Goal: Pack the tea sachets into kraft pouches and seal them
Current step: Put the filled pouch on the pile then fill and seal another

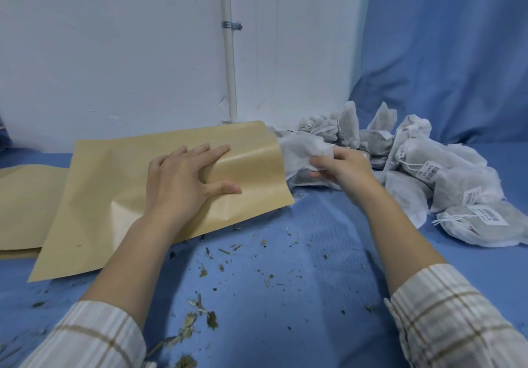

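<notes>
While left hand [183, 180] lies flat, fingers straight, on kraft pouch [137, 196], right hand [340, 167] pinches tea sachet [303, 150] just right of pouch's mouth, nearer hand

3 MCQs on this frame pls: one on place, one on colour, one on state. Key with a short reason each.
1. Where is the pile of tea sachets?
A. Right of the kraft pouch
B. On top of the pouch
C. Left of the pouch

2. What colour is the cloth on the table?
A. Green
B. Blue
C. Red

3. What is the right hand doing?
A. Lying flat on the cloth
B. Pressing the pouch
C. Gripping a white sachet

Key:
1 A: the sachets lie heaped right of the kraft pouch.
2 B: the cloth is blue, strewn with leaf bits.
3 C: its fingers curl round a sachet at the pouch's right edge, while the left hand lies spread on the pouch.
</notes>
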`<action>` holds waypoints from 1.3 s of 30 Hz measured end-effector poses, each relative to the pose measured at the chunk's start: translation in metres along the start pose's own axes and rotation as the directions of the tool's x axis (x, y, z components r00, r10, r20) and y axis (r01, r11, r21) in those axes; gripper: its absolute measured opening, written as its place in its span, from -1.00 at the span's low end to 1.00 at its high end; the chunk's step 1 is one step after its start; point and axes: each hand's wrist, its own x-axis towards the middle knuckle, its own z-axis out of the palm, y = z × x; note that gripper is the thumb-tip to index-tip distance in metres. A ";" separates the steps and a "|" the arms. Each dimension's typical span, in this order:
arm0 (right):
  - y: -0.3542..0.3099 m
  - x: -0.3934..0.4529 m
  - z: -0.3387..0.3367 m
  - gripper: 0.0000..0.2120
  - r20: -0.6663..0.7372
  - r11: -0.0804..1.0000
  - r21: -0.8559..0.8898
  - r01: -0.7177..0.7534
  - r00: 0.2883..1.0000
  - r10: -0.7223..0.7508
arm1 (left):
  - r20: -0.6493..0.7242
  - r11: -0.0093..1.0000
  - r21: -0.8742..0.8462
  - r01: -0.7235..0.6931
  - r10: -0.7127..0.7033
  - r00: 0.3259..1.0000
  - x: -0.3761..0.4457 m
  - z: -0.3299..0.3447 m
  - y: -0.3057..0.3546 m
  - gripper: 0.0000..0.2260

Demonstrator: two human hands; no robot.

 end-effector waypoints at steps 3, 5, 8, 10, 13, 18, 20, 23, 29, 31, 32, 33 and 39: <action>-0.003 -0.005 0.016 -0.89 0.148 0.999 -0.023 -0.029 0.989 0.032 | -0.009 0.999 -0.040 -0.031 0.030 0.999 -0.001 0.000 0.006 -0.30; -0.007 -0.007 0.031 -0.80 0.206 0.999 -0.041 0.003 0.979 0.005 | 0.047 0.994 -0.086 -0.060 0.064 0.997 -0.001 0.001 0.012 -0.29; -0.012 -0.010 0.049 -0.76 0.256 0.999 0.011 -0.039 0.966 0.035 | 0.106 0.985 -0.137 -0.107 0.122 0.987 -0.003 0.005 0.019 -0.29; -0.015 -0.015 0.053 -0.83 0.331 0.984 0.015 -0.176 0.930 0.161 | 0.098 0.976 -0.193 -0.103 0.124 0.987 -0.004 0.006 0.020 -0.34; -0.017 -0.021 0.056 -0.75 0.476 0.902 -0.004 -0.431 0.793 0.381 | 0.095 0.956 -0.259 -0.136 0.165 0.982 -0.003 0.005 0.016 -0.42; -0.023 -0.020 0.064 -0.75 0.492 0.848 0.095 -0.521 0.765 0.415 | 0.131 0.951 -0.288 -0.111 0.154 0.979 0.000 0.003 0.012 -0.43; -0.017 -0.012 0.063 -0.81 0.285 0.932 0.089 -0.350 0.906 0.313 | 0.123 0.961 -0.265 -0.085 0.121 0.985 -0.001 0.004 0.011 -0.40; 0.000 -0.002 0.050 -0.74 -0.140 0.893 -0.449 0.023 0.986 -0.096 | 0.073 0.971 -0.228 -0.066 0.085 0.994 -0.002 0.003 0.010 -0.37; 0.036 0.009 0.010 -0.61 -0.167 0.381 -0.911 -0.157 0.986 0.007 | 0.063 0.982 -0.183 -0.049 0.061 0.996 -0.002 0.002 0.009 -0.33; 0.036 0.009 0.006 -0.64 -0.176 0.488 -0.862 -0.139 0.984 -0.031 | 0.069 0.983 -0.179 -0.050 0.063 0.996 -0.002 0.003 0.009 -0.33; 0.032 0.008 0.005 -0.68 -0.178 0.578 -0.810 -0.099 0.981 -0.081 | 0.069 0.983 -0.179 -0.048 0.061 0.996 -0.002 0.003 0.008 -0.33; 0.027 0.006 0.004 -0.71 -0.169 0.670 -0.741 -0.043 0.978 -0.124 | 0.065 0.983 -0.181 -0.043 0.056 0.996 -0.003 0.002 0.008 -0.33; -0.004 -0.007 -0.015 -0.72 0.041 0.931 -0.350 0.109 0.994 -0.101 | 0.013 0.980 -0.198 0.008 -0.005 1.000 -0.001 -0.005 0.000 -0.32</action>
